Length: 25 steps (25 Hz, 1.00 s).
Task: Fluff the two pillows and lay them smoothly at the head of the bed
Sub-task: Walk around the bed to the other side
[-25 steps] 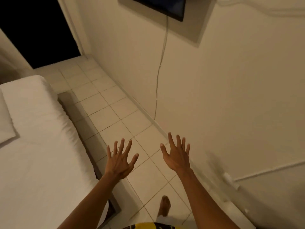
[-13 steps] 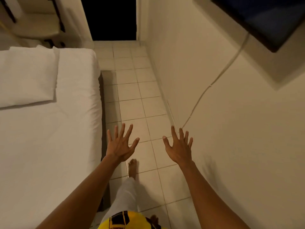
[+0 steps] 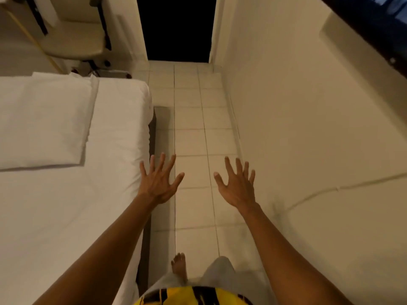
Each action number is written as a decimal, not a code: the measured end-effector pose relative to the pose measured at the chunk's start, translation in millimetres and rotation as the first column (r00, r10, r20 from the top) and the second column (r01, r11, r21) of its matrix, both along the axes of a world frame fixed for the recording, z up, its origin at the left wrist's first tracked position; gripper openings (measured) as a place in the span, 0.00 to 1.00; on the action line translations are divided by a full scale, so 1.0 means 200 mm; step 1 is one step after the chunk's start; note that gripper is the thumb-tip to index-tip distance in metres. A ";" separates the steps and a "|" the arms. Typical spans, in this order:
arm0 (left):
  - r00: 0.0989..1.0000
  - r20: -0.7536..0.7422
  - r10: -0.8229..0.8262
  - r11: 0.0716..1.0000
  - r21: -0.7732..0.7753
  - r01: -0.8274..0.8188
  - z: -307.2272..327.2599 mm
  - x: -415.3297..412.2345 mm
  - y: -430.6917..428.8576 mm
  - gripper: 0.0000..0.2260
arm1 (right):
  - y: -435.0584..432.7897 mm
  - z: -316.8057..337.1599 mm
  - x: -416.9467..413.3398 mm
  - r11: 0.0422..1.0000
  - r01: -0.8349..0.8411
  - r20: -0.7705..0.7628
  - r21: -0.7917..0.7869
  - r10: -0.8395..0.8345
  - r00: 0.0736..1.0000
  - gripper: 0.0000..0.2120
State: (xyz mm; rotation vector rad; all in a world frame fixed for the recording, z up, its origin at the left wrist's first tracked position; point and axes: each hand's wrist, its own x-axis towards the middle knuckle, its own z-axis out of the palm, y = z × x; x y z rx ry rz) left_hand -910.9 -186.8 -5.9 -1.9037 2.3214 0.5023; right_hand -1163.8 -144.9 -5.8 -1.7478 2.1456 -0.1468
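Observation:
A white pillow (image 3: 44,122) lies flat at the far left end of the white bed (image 3: 72,216). Only this one pillow shows; its left part runs out of frame. My left hand (image 3: 159,181) hovers over the bed's right edge, fingers spread, holding nothing. My right hand (image 3: 239,187) hangs over the tiled aisle, also spread and empty. Both hands are well short of the pillow.
A narrow tiled aisle (image 3: 191,139) runs between the bed and the cream wall (image 3: 308,128) on the right. A dark doorway (image 3: 178,27) opens at its far end. A chair (image 3: 74,42) stands behind the bed's head. A mounted screen (image 3: 374,25) and a wall cable (image 3: 343,187) are at right.
The view has swung left and forward: the pillow and bed head have come further into frame, the doorway now lies straight ahead. Both hands stay spread and empty.

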 end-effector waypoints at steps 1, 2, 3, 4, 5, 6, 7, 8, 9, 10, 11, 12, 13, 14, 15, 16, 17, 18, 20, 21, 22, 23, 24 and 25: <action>1.000 0.003 0.022 0.999 -0.023 -0.022 0.00 0.01 -0.11 0.34 | -0.12 -0.01 0.02 0.999 -0.025 -0.005 -0.020 0.025 1.000 0.36; 0.999 0.004 0.048 0.999 -0.027 -0.047 0.00 0.01 -0.21 0.34 | -0.24 -0.02 0.02 0.999 -0.043 -0.009 -0.014 0.042 0.999 0.36; 0.997 -0.001 0.078 0.997 -0.020 -0.078 -0.01 0.01 -0.31 0.34 | -0.37 -0.04 0.02 0.998 -0.064 -0.010 -0.003 0.064 0.998 0.36; 0.995 0.000 0.102 0.995 -0.016 -0.102 -0.02 0.00 -0.40 0.34 | -0.49 -0.06 0.01 0.996 -0.086 -0.020 0.013 0.087 0.996 0.36; 0.993 0.006 0.121 0.993 -0.013 -0.121 -0.03 -0.01 -0.48 0.34 | -0.60 -0.08 0.00 0.994 -0.109 -0.031 0.018 0.109 0.994 0.37; 0.990 0.012 0.140 0.990 0.007 -0.140 -0.05 -0.03 -0.56 0.35 | -0.73 -0.10 -0.02 0.991 -0.131 -0.033 0.027 0.131 0.991 0.37; 0.987 0.016 0.162 0.986 0.037 -0.163 -0.05 -0.04 -0.63 0.35 | -0.84 -0.10 -0.04 0.988 -0.149 -0.035 0.033 0.150 0.988 0.37; 0.980 0.014 0.199 0.978 0.056 -0.199 -0.05 -0.06 -0.71 0.35 | -0.96 -0.10 -0.06 0.985 -0.168 -0.038 0.034 0.169 0.985 0.37; 0.972 0.011 0.235 0.970 0.063 -0.236 -0.04 -0.09 -0.81 0.34 | -1.11 -0.09 -0.08 0.982 -0.187 -0.034 0.031 0.188 0.982 0.37; 0.965 0.009 0.260 0.963 0.073 -0.260 -0.02 -0.12 -0.91 0.34 | -1.24 -0.07 -0.10 0.977 -0.209 -0.030 0.042 0.210 0.977 0.37; 0.958 -0.003 0.288 0.955 0.079 -0.287 0.00 -0.16 -1.00 0.34 | -1.38 -0.05 -0.12 0.970 -0.237 -0.028 0.051 0.239 0.971 0.37; 0.949 -0.025 0.315 0.947 0.073 -0.312 0.01 -0.19 -1.09 0.34 | -1.50 -0.03 -0.12 0.961 -0.272 -0.033 0.053 0.274 0.961 0.37; 0.940 -0.041 0.340 0.939 0.071 -0.337 0.01 -0.22 -1.20 0.34 | -1.64 -0.01 -0.12 0.950 -0.306 -0.036 0.062 0.308 0.951 0.37; 0.934 -0.047 0.353 0.934 0.072 -0.350 0.01 -0.24 -1.29 0.34 | -1.76 -0.02 -0.11 0.942 -0.328 -0.024 0.079 0.330 0.944 0.37; 0.931 -0.040 0.364 0.930 0.075 -0.360 0.00 -0.25 -1.37 0.34 | -1.87 -0.03 -0.10 0.935 -0.341 -0.022 0.096 0.345 0.938 0.37; 0.921 -0.034 0.387 0.919 0.098 -0.383 -0.01 -0.26 -1.44 0.34 | -1.95 -0.05 -0.10 0.924 -0.363 -0.025 0.116 0.368 0.929 0.36; 0.910 -0.032 0.413 0.906 0.115 -0.407 -0.02 -0.25 -1.50 0.33 | -2.02 -0.08 -0.10 0.917 -0.380 -0.031 0.120 0.386 0.922 0.36; 0.901 -0.025 0.434 0.895 0.125 -0.428 -0.04 -0.23 -1.57 0.33 | -2.12 -0.11 -0.09 0.912 -0.391 -0.031 0.124 0.397 0.917 0.37; 0.894 -0.006 0.448 0.883 0.158 -0.442 -0.06 -0.19 -1.75 0.33 | -2.35 -0.15 -0.07 0.914 -0.380 -0.027 0.141 0.387 0.922 0.37; 0.892 -0.006 0.452 0.879 0.174 -0.445 -0.07 -0.17 -1.86 0.33 | -2.47 -0.18 -0.06 0.916 -0.373 -0.028 0.147 0.381 0.924 0.37; 0.891 -0.008 0.453 0.878 0.178 -0.445 -0.09 -0.16 -1.97 0.33 | -2.58 -0.20 -0.04 0.916 -0.372 -0.035 0.152 0.381 0.924 0.37; 0.893 -0.006 0.449 0.879 0.182 -0.441 -0.09 -0.15 -2.11 0.33 | -2.69 -0.21 -0.02 0.916 -0.367 -0.041 0.163 0.378 0.925 0.37; 0.898 -0.007 0.440 0.882 0.190 -0.431 -0.09 -0.14 -2.23 0.33 | -2.80 -0.21 0.00 0.918 -0.356 -0.039 0.175 0.368 0.929 0.37; 0.901 -0.019 0.432 0.886 0.196 -0.421 -0.08 -0.14 -2.35 0.33 | -2.89 -0.20 0.02 0.918 -0.350 -0.028 0.186 0.361 0.932 0.37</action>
